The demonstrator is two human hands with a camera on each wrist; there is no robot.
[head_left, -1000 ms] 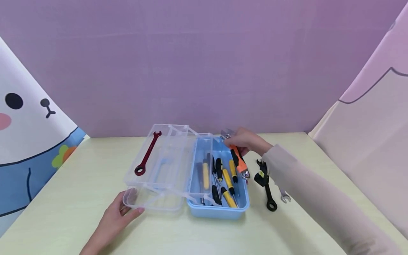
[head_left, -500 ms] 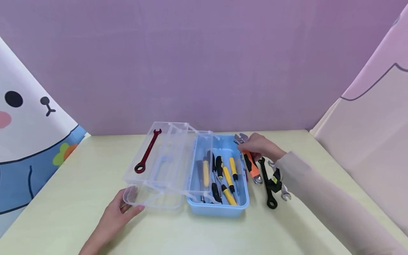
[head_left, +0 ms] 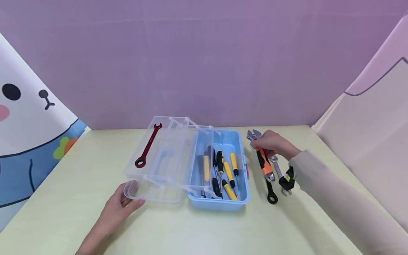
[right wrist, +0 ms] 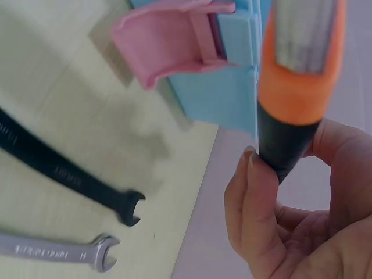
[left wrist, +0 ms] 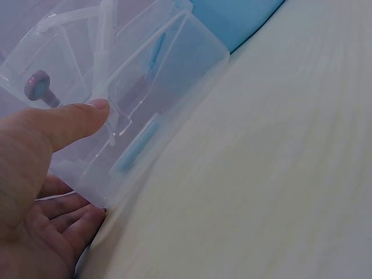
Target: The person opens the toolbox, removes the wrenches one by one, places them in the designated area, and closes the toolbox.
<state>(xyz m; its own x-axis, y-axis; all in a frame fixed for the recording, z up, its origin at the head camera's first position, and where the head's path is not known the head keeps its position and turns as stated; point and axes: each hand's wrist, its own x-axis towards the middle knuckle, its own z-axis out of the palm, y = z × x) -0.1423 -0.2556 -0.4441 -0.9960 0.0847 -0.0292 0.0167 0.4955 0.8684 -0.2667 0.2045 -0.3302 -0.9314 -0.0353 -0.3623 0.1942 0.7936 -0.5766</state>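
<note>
Currently, the right hand (head_left: 273, 143) holds the adjustable wrench (head_left: 264, 162) near its head, the grip narrow, with thumb and fingers pinching the tool. The adjustable wrench is to the right of the box (head_left: 216, 204), head pointing away from the person and orange-and-black handle pointing toward the person. In the head view, its handle end overlaps the black wrench (head_left: 272, 196); contact between the two cannot be determined.

The black wrench and the silver wrench (head_left: 276, 166) lie side by side on the surface (head_left: 159, 232), right of the box. A pink latch (right wrist: 165, 43) is fitted on the box's right side.

The left hand (head_left: 118, 209) holds the near left corner of the clear lid (head_left: 156, 199), thumb above, fingers below. The lid is swung out to the left of the box. The red wrench (head_left: 148, 147) lies in the clear section, ring end nearer the person. Several screwdrivers (head_left: 227, 171), with yellow or black handles, lie inside the box. A purple backdrop (head_left: 204, 63) stands behind the surface.
</note>
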